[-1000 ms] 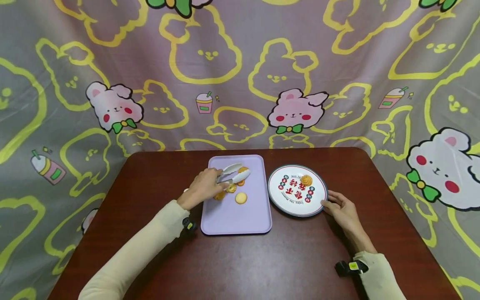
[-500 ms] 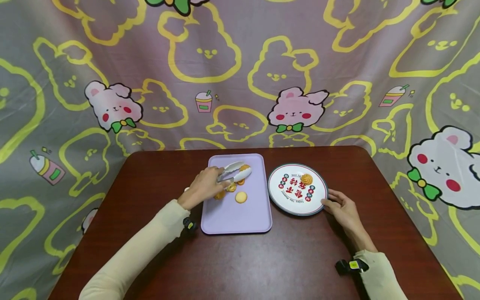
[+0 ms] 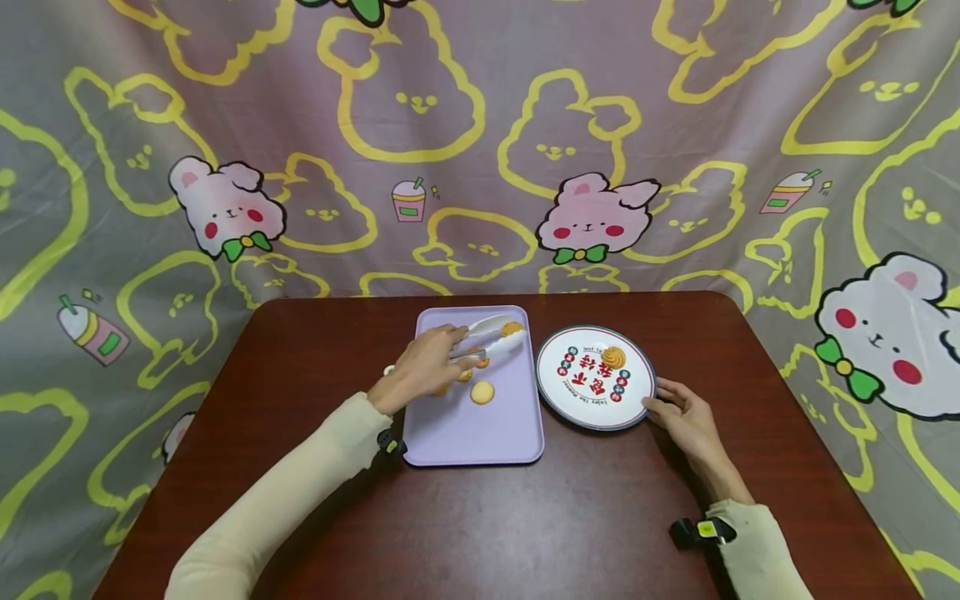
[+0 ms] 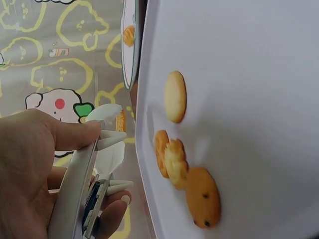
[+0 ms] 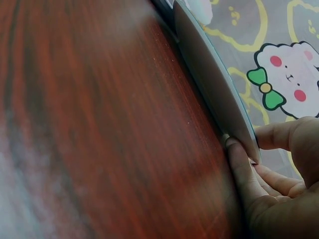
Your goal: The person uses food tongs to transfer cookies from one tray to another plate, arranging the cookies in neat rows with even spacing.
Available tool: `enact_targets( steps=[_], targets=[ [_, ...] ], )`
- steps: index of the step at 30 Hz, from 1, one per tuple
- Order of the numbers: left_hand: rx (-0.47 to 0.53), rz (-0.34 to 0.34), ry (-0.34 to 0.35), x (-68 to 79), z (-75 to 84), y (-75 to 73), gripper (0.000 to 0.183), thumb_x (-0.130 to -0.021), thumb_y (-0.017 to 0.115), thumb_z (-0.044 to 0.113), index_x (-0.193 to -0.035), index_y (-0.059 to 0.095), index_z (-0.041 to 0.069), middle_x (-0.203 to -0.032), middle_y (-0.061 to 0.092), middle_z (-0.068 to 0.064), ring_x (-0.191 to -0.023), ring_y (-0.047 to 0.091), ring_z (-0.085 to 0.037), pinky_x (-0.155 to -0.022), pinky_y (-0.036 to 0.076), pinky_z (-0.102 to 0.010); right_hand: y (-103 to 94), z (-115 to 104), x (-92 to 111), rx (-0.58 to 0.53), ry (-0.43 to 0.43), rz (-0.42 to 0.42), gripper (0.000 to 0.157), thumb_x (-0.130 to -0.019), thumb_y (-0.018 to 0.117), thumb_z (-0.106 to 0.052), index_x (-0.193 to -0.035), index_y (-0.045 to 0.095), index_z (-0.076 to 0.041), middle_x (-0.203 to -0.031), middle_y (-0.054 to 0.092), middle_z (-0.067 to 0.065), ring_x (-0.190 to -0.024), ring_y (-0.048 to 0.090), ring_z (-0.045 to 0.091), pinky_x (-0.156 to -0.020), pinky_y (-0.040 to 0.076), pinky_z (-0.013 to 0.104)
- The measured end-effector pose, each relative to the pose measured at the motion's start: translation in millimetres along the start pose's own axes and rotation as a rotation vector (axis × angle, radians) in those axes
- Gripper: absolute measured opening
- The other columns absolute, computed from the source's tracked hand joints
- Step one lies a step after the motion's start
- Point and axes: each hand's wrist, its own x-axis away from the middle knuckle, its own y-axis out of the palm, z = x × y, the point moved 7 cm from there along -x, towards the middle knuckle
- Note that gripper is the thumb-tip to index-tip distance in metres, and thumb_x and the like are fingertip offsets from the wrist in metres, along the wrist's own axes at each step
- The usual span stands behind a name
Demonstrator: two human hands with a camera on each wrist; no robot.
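Observation:
My left hand (image 3: pixel 423 365) holds a pair of tongs (image 3: pixel 504 343) with pale tips. Between those tips sits an orange-brown cookie (image 3: pixel 512 328), over the far right part of the lilac tray (image 3: pixel 472 437). On the tray lie a pale round cookie (image 4: pixel 175 97), a reddish-brown cookie (image 4: pixel 161 152), a bumpy yellow cookie (image 4: pixel 175 163) and an oval one with dark spots (image 4: pixel 203 197). My right hand (image 3: pixel 684 421) pinches the right rim of a white plate (image 3: pixel 600 417), which has red lettering and a dark border. A swirled cookie (image 3: pixel 613 357) rests near the plate's far side.
Tray and plate stand side by side on a dark red-brown wooden table (image 3: pixel 600 517). A curtain (image 3: pixel 480 108) with cartoon bears hangs behind the table and along both sides.
My left hand has moved right and slightly away with the tongs, and the cookie in their tips has come along toward the tray's far right corner. The right hand stays at the plate.

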Motion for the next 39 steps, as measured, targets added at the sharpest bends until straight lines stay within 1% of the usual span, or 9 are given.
enact_targets(
  steps=[3,7,15,17,21,29,33,36,39],
  targets=[
    [0.022,-0.006,0.012,-3.4,6.7,1.0,0.042,-0.096,0.075,0.039,-0.119,0.071,0.004,-0.087,0.063,-0.013,-0.076,0.051,-0.019,-0.065,0.04,-0.035,0.5,1.2,0.3,0.0,0.008,0.003,0.058,-0.104,0.063,-0.015,-0.154,0.041,0.004,-0.146,0.05,0.027,-0.096,0.062,-0.015,-0.084,0.056,0.013],
    [0.018,-0.02,0.03,-7.3,16.3,5.2,0.048,-0.096,0.074,0.038,-0.129,0.069,0.003,-0.096,0.068,-0.012,-0.08,0.055,-0.02,-0.069,0.045,-0.037,2.0,4.6,1.7,0.0,0.032,0.002,0.06,-0.104,0.064,-0.018,-0.155,0.04,0.003,-0.147,0.05,0.025,-0.096,0.062,-0.013,-0.085,0.056,0.014],
    [0.008,-0.042,0.058,-15.2,34.5,22.0,0.054,-0.096,0.074,0.039,-0.136,0.066,0.004,-0.112,0.073,-0.012,-0.086,0.061,-0.019,-0.077,0.055,-0.045,3.1,5.4,3.0,-0.006,0.029,0.006,0.06,-0.103,0.064,-0.016,-0.155,0.04,0.005,-0.15,0.049,0.029,-0.095,0.063,-0.015,-0.084,0.057,0.014],
    [0.002,-0.053,0.055,-16.7,38.6,25.8,0.059,-0.096,0.074,0.039,-0.142,0.062,0.003,-0.119,0.073,-0.012,-0.091,0.064,-0.02,-0.081,0.057,-0.046,2.9,4.9,2.4,-0.007,0.025,0.007,0.06,-0.103,0.064,-0.015,-0.154,0.04,0.005,-0.15,0.049,0.029,-0.095,0.062,-0.015,-0.084,0.057,0.013],
    [-0.019,-0.074,0.061,-21.1,48.2,31.0,0.06,-0.097,0.073,0.04,-0.144,0.061,0.005,-0.126,0.072,-0.013,-0.1,0.07,-0.025,-0.084,0.059,-0.048,2.2,4.4,1.6,-0.002,0.031,0.002,0.061,-0.104,0.064,-0.016,-0.156,0.039,0.004,-0.151,0.048,0.029,-0.095,0.062,-0.014,-0.084,0.056,0.013],
    [-0.065,-0.085,0.106,-29.6,68.0,37.5,0.055,-0.096,0.073,0.04,-0.138,0.065,0.005,-0.123,0.073,-0.012,-0.103,0.072,-0.028,-0.085,0.06,-0.047,0.9,2.3,1.7,0.008,0.036,-0.004,0.062,-0.104,0.063,-0.018,-0.157,0.037,0.003,-0.152,0.048,0.029,-0.096,0.061,-0.014,-0.085,0.056,0.013],
    [-0.084,-0.11,0.109,-32.5,75.4,42.2,0.058,-0.097,0.073,0.041,-0.141,0.062,0.005,-0.125,0.072,-0.011,-0.106,0.071,-0.027,-0.087,0.059,-0.046,0.6,0.6,1.8,0.003,0.025,-0.004,0.061,-0.104,0.064,-0.017,-0.156,0.038,0.004,-0.152,0.048,0.029,-0.096,0.062,-0.014,-0.085,0.056,0.013],
    [-0.095,-0.123,0.11,-34.5,79.5,45.0,0.062,-0.097,0.072,0.042,-0.144,0.06,0.004,-0.124,0.072,-0.01,-0.103,0.07,-0.024,-0.084,0.059,-0.043,0.8,-0.8,1.5,0.002,0.02,-0.003,0.061,-0.104,0.064,-0.017,-0.156,0.039,0.004,-0.152,0.048,0.029,-0.096,0.062,-0.014,-0.084,0.056,0.013],
    [-0.091,-0.132,0.119,-36.9,83.2,49.1,0.058,-0.096,0.072,0.041,-0.14,0.063,0.004,-0.117,0.073,-0.008,-0.096,0.068,-0.022,-0.079,0.058,-0.041,0.2,-0.2,1.4,-0.003,0.019,0.003,0.061,-0.104,0.064,-0.016,-0.155,0.039,0.004,-0.151,0.048,0.029,-0.096,0.062,-0.014,-0.084,0.056,0.013]
  ],
)
